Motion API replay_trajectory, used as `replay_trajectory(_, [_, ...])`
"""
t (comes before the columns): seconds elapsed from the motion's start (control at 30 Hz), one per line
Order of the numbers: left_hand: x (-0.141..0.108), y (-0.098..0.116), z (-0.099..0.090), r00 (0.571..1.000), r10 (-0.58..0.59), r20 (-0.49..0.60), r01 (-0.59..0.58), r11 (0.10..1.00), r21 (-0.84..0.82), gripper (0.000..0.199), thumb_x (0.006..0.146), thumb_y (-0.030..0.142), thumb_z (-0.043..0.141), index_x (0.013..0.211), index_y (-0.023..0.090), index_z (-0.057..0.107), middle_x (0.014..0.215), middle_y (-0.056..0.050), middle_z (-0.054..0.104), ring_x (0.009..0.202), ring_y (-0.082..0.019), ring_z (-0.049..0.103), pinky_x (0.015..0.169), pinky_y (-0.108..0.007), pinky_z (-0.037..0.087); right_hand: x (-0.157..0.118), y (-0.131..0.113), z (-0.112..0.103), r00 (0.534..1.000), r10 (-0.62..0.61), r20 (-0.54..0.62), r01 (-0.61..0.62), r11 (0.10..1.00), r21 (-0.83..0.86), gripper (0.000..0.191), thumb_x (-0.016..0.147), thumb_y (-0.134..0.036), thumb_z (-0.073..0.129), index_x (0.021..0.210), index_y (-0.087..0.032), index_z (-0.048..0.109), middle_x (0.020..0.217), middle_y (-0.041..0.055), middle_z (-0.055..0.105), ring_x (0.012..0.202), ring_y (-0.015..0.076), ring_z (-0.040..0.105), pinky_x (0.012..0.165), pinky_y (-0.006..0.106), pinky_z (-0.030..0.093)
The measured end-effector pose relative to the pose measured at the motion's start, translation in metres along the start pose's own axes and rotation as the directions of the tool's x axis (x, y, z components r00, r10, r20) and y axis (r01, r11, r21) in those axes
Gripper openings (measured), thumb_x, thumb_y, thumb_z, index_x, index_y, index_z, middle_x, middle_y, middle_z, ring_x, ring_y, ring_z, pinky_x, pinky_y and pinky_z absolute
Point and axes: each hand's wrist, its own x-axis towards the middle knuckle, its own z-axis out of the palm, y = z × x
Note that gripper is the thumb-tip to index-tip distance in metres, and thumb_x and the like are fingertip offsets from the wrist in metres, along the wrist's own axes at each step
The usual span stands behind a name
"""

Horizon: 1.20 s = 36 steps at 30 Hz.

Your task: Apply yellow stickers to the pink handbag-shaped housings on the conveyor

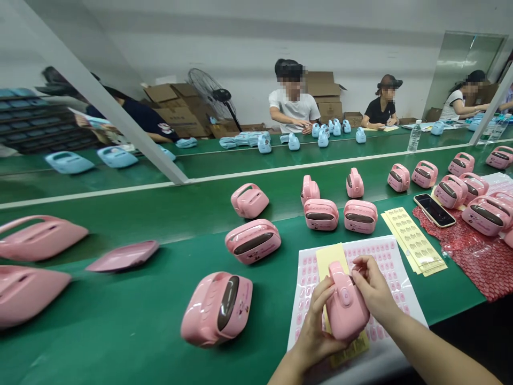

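Note:
A pink handled device [348, 310] is held over a white sheet of pink stickers [306, 283] near the table's front edge. Wrapped round its left side and underside is my left hand [316, 326]. My right hand [371, 283] touches the device's upper right side, thumb and fingers pinched together near its dark panel; anything between the fingertips is too small to make out. Beneath the device lies a yellow sticker strip [332, 254], partly hidden by it.
Several pink devices stand ahead and left, the nearest pink device [216, 310] beside the sheet. Yellow sticker sheets [417, 240], a phone [435, 210] and red bubble wrap [473, 256] lie right. A metal post [116, 101] rises left. People sit across the table.

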Motion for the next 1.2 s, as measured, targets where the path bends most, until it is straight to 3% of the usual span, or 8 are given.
replay_trajectory(0.07, [-0.001,0.0,-0.001,0.999,0.014,0.031,-0.014,1.0,0.002,0.1,0.053,0.025,0.08,0.135,0.031,0.023,0.123,-0.015,0.046,0.113,-0.035,0.049,0.087,-0.051,0.046,0.001,0.001,-0.004,0.996,0.082,0.04,-0.084,0.995,0.046,0.015,0.081,-0.019,0.042,0.094,-0.02,0.048,0.086,0.0043,0.058,0.077,0.0159,0.059,0.068,0.03,0.051])
replay_trajectory(0.17, [-0.002,0.001,-0.001,0.999,0.019,0.047,-0.019,1.0,0.003,0.098,0.055,0.025,0.078,0.135,0.032,0.023,0.124,-0.014,0.046,0.115,-0.035,0.048,0.089,-0.052,0.045,0.0,-0.007,-0.009,0.992,0.059,0.115,-0.068,0.995,0.075,0.025,0.075,-0.018,0.049,0.1,-0.021,0.048,0.096,0.006,0.059,0.089,0.0184,0.059,0.078,0.034,0.05])
replay_trajectory(0.37, [0.001,0.003,-0.002,0.999,0.037,0.041,-0.037,0.999,-0.002,0.094,0.058,0.025,0.076,0.136,0.029,0.023,0.123,-0.014,0.048,0.116,-0.033,0.047,0.091,-0.051,0.044,0.003,-0.025,-0.015,0.955,0.074,0.286,-0.093,0.994,0.051,0.04,0.063,-0.01,0.051,0.101,-0.021,0.046,0.099,0.0052,0.058,0.095,0.0196,0.057,0.085,0.038,0.047])
replay_trajectory(0.8, [0.002,0.008,0.0,0.996,0.083,0.032,-0.084,0.996,0.03,0.088,0.063,0.03,0.074,0.136,0.025,0.025,0.124,-0.016,0.048,0.119,-0.033,0.046,0.093,-0.05,0.043,0.003,-0.037,-0.014,0.942,0.151,0.299,-0.128,0.987,-0.094,0.047,0.057,-0.003,0.045,0.1,-0.022,0.042,0.099,0.0045,0.05,0.094,0.0193,0.053,0.087,0.04,0.045])
replay_trajectory(0.97, [0.005,0.008,0.0,0.996,0.085,0.023,-0.086,0.995,0.06,0.083,0.064,0.024,0.073,0.134,0.027,0.029,0.123,-0.014,0.049,0.118,-0.033,0.048,0.092,-0.05,0.044,0.005,-0.044,-0.016,0.93,0.21,0.301,-0.179,0.976,-0.127,0.043,0.057,-0.003,0.047,0.095,-0.021,0.043,0.098,0.0041,0.049,0.093,0.0191,0.052,0.087,0.039,0.044])
replay_trajectory(1.03, [0.003,0.009,0.001,0.998,0.056,-0.005,-0.055,0.998,0.032,0.079,0.064,0.023,0.071,0.133,0.027,0.032,0.123,-0.014,0.049,0.116,-0.032,0.05,0.091,-0.048,0.046,0.009,-0.042,-0.021,0.918,0.186,0.349,-0.176,0.983,-0.062,0.04,0.06,-0.005,0.05,0.096,-0.021,0.044,0.099,0.0046,0.05,0.095,0.0192,0.052,0.088,0.039,0.042])
replay_trajectory(1.1, [-0.001,0.013,0.001,0.997,-0.049,-0.067,0.047,0.998,-0.031,0.081,0.062,0.026,0.072,0.133,0.027,0.032,0.121,-0.012,0.05,0.111,-0.031,0.054,0.087,-0.045,0.049,0.014,-0.034,-0.027,0.908,0.18,0.378,-0.206,0.978,0.03,0.038,0.063,-0.012,0.056,0.1,-0.021,0.047,0.105,0.0058,0.051,0.1,0.0196,0.05,0.089,0.038,0.041])
replay_trajectory(1.2, [-0.003,0.018,-0.003,0.952,-0.268,-0.148,0.248,0.959,-0.139,0.105,0.051,0.038,0.081,0.137,0.026,0.023,0.124,-0.014,0.049,0.111,-0.034,0.054,0.085,-0.042,0.051,0.022,-0.016,-0.036,0.909,0.261,0.326,-0.309,0.945,0.105,0.041,0.065,-0.03,0.067,0.102,-0.021,0.05,0.108,0.0056,0.054,0.096,0.0181,0.052,0.081,0.033,0.043])
